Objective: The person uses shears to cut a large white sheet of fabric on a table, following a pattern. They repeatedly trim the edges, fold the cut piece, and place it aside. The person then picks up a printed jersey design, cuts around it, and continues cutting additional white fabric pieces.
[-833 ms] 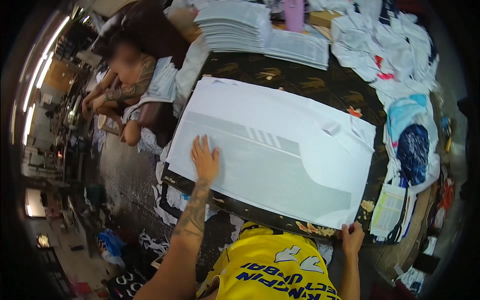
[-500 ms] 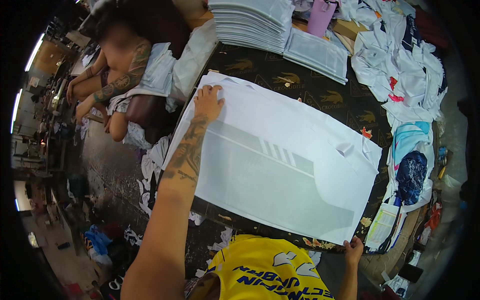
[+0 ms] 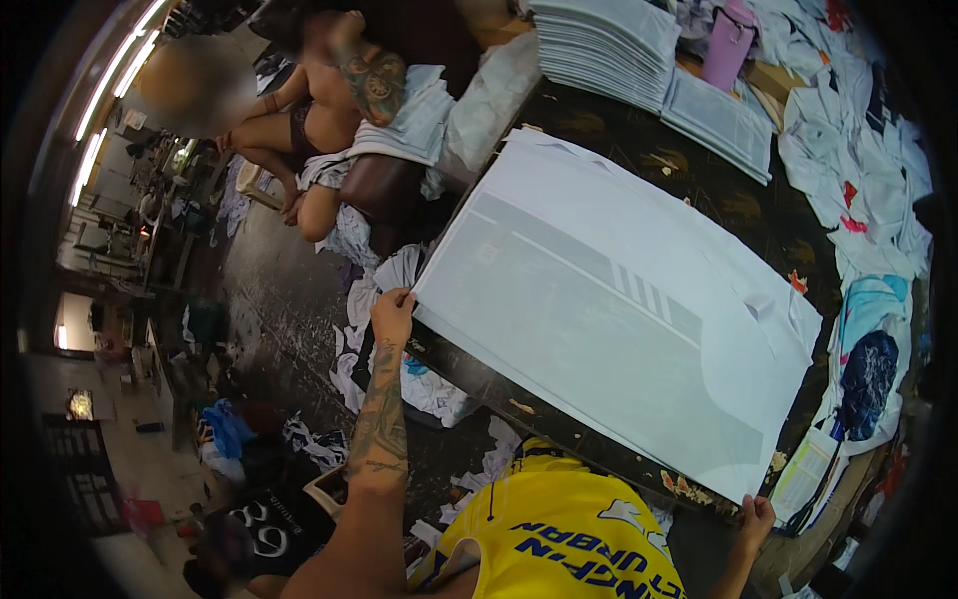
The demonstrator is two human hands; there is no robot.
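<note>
A large white sheet (image 3: 639, 200) lies across the dark table, with a grey garment-panel shape (image 3: 559, 309) printed on it, marked by pale stripes. Whether it is paper or cloth I cannot tell. Its far and right edges are creased and slightly lifted. My left hand (image 3: 392, 315) is closed in a pinch at the sheet's near left corner, by the table edge. At the near right corner, my right hand (image 3: 756, 519) pinches the sheet between thumb and fingers.
Beyond the sheet stand a tall stack of folded sheets (image 3: 604, 50), a lower stack (image 3: 717, 122) and a purple tumbler (image 3: 729, 45). White cloths (image 3: 848, 160) and a dark blue bundle (image 3: 868, 384) line the right side. A seated person (image 3: 329, 120) is at the far left; scraps cover the floor.
My left hand has come back from the sheet's far left corner to its near left corner. My right hand stays at the near right corner. The view has shifted left.
</note>
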